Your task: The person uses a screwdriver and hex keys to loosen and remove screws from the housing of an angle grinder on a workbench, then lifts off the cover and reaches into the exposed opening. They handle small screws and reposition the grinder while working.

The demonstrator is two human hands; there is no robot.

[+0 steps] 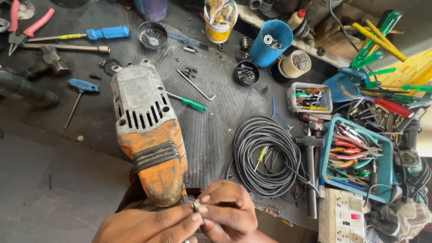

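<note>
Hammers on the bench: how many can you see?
2. One hammer lies at the upper left beside the pliers; another hammer lies right of the cable coil. Clutter may hide more.

power tool lies left of the cable coil, tool tray further right.

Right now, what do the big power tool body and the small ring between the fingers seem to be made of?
The power tool body looks like cast metal at the grey, dull, scuffed front, and orange plastic at the worn, dirty rear; its ribbed black band may be rubber. The small ring, pinched between the left hand and the right hand, looks like dark metal with a faint shine, though it is too small to be sure.
</note>
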